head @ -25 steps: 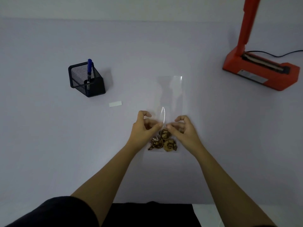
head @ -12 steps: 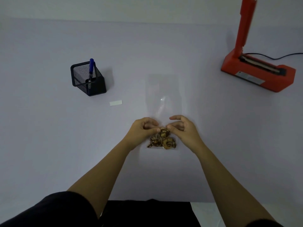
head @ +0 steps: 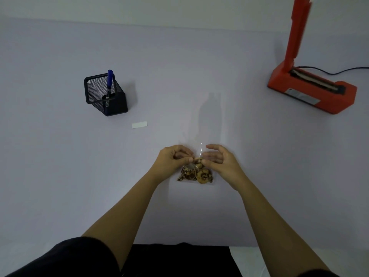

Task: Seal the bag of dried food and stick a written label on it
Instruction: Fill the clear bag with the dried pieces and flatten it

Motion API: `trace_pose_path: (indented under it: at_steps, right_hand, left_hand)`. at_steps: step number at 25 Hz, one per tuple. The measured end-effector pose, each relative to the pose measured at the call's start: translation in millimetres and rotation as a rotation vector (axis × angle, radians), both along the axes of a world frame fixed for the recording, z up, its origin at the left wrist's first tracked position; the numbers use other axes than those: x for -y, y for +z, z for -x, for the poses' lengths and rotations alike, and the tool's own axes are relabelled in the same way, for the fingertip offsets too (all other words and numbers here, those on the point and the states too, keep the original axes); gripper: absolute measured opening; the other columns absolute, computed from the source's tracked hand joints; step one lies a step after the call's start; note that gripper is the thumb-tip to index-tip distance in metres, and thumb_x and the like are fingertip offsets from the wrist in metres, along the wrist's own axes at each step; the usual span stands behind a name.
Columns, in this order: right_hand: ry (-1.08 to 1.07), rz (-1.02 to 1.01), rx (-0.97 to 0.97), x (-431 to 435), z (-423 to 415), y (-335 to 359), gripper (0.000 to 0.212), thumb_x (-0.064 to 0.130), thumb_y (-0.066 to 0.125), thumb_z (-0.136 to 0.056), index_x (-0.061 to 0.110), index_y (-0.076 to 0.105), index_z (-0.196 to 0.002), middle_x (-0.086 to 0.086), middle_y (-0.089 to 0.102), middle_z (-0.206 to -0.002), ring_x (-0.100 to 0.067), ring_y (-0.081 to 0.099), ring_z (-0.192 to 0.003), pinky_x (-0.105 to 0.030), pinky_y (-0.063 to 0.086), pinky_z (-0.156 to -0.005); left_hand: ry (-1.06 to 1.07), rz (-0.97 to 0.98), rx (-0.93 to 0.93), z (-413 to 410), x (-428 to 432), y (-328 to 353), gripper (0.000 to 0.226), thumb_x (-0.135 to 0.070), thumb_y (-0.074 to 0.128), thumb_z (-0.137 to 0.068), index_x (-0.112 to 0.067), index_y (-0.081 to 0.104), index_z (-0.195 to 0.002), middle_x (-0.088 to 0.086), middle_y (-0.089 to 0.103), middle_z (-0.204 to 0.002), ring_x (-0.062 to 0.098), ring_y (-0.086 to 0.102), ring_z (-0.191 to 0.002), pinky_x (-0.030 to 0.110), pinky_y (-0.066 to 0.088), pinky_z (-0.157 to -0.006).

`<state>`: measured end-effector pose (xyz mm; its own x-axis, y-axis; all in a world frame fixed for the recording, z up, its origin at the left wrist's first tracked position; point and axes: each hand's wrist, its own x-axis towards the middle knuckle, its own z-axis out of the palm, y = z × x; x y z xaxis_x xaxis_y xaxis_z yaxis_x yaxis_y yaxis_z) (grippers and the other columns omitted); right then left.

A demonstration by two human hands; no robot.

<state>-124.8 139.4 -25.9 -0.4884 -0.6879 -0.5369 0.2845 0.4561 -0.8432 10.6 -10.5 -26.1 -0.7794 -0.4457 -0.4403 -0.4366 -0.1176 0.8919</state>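
Note:
A clear plastic bag [head: 209, 120] lies on the pale table, its upper part nearly invisible. Brown dried food pieces [head: 196, 173] sit bunched at its near end. My left hand [head: 172, 161] pinches the bag just above the food with thumb and fingers. My right hand [head: 221, 161] touches the bag from the right side, thumb on the plastic and fingers partly spread. A small white blank label [head: 139, 124] lies on the table to the left. A blue pen [head: 109, 84] stands in a black mesh holder [head: 105, 95].
An orange heat sealer [head: 313, 92] sits at the far right with its arm raised upright and a black cable [head: 339, 71] running off to the right. The table's near edge [head: 179, 244] is just in front of my body.
Both hands slid slightly toward me along the bag and stay pinched above the food. The right hand's fingers have spread a little. The bag's upper part has flattened.

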Motion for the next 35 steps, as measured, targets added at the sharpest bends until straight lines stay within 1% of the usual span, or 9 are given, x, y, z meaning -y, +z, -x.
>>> trace_pose_path:
  at_steps: [6, 9, 15, 20, 25, 28, 30, 32, 35]
  right_hand:
    - [-0.033, 0.007, -0.032, -2, 0, -2, 0.032, 0.008, 0.076, -0.073, 0.023, 0.063, -0.098, -0.005, 0.073, -0.084, -0.012, 0.071, -0.082, -0.023, 0.055, -0.076]
    - [-0.088, 0.034, -0.024, -3, -2, -2, 0.027, 0.003, 0.074, -0.074, 0.021, 0.064, -0.092, -0.002, 0.071, -0.08, -0.007, 0.07, -0.076, -0.016, 0.054, -0.068]
    - [0.045, -0.011, 0.013, -10, 2, -3, 0.043, 0.006, 0.076, -0.073, 0.023, 0.059, -0.108, -0.002, 0.07, -0.099, -0.01, 0.068, -0.092, -0.018, 0.055, -0.074]
    - [-0.015, 0.008, 0.03, -9, 2, -1, 0.041, 0.001, 0.074, -0.074, 0.016, 0.059, -0.108, -0.004, 0.071, -0.089, -0.006, 0.07, -0.081, -0.016, 0.054, -0.069]
    - [-0.024, -0.001, 0.011, -8, -1, -3, 0.037, 0.007, 0.076, -0.074, 0.026, 0.061, -0.102, -0.005, 0.069, -0.088, -0.013, 0.068, -0.087, -0.017, 0.054, -0.074]
    - [-0.023, 0.007, 0.0, -7, -1, -2, 0.038, 0.007, 0.075, -0.075, 0.025, 0.061, -0.106, -0.009, 0.069, -0.094, -0.018, 0.068, -0.092, -0.022, 0.055, -0.079]
    - [0.014, -0.002, -0.009, -6, -1, 0, 0.04, 0.006, 0.075, -0.074, 0.021, 0.061, -0.109, -0.011, 0.07, -0.096, -0.019, 0.069, -0.091, -0.026, 0.056, -0.08]
    - [0.025, -0.038, -0.037, -3, -4, 3, 0.044, 0.013, 0.08, -0.07, 0.022, 0.061, -0.108, -0.005, 0.07, -0.092, -0.016, 0.069, -0.088, -0.027, 0.057, -0.078]
    - [0.002, -0.094, -0.097, 1, -7, 5, 0.053, 0.025, 0.085, -0.063, 0.026, 0.058, -0.108, -0.001, 0.069, -0.092, -0.011, 0.067, -0.084, -0.023, 0.056, -0.073]
  left_hand:
    - [0.016, 0.013, 0.031, -2, 1, -3, 0.02, -0.017, 0.074, -0.078, -0.013, 0.069, -0.097, 0.007, 0.075, -0.086, 0.019, 0.07, -0.087, 0.032, 0.056, -0.083]
    - [-0.034, 0.011, 0.044, -4, 6, -2, 0.021, -0.019, 0.076, -0.077, -0.021, 0.069, -0.097, -0.004, 0.076, -0.084, 0.01, 0.07, -0.089, 0.024, 0.053, -0.084]
    - [-0.045, 0.023, 0.074, -6, 7, -2, 0.017, -0.014, 0.075, -0.078, -0.018, 0.07, -0.093, -0.01, 0.073, -0.066, -0.001, 0.068, -0.078, 0.007, 0.048, -0.072]
    - [-0.049, 0.02, 0.086, -5, 11, -2, 0.016, -0.019, 0.074, -0.079, -0.016, 0.071, -0.094, 0.014, 0.075, -0.08, 0.004, 0.068, -0.079, 0.013, 0.049, -0.075]
    - [-0.042, 0.08, 0.103, -6, 10, -2, 0.014, -0.018, 0.074, -0.08, -0.015, 0.071, -0.093, 0.026, 0.07, -0.08, 0.013, 0.065, -0.077, 0.015, 0.051, -0.073]
    - [-0.015, 0.101, 0.098, -4, 7, 2, 0.012, -0.015, 0.072, -0.08, -0.013, 0.071, -0.092, 0.015, 0.072, -0.077, 0.013, 0.066, -0.074, 0.02, 0.053, -0.071]
    - [-0.019, 0.112, 0.09, -1, 5, 6, 0.01, -0.01, 0.07, -0.081, -0.012, 0.07, -0.091, 0.007, 0.072, -0.075, 0.005, 0.065, -0.067, 0.014, 0.051, -0.064]
    - [-0.028, 0.139, 0.09, 1, 3, 8, 0.01, -0.009, 0.07, -0.081, -0.012, 0.069, -0.091, 0.001, 0.069, -0.073, -0.003, 0.061, -0.06, 0.008, 0.048, -0.059]
    - [-0.026, 0.147, 0.097, 0, 4, 6, 0.011, -0.012, 0.071, -0.081, -0.016, 0.069, -0.092, -0.005, 0.07, -0.074, 0.0, 0.064, -0.064, 0.012, 0.051, -0.062]
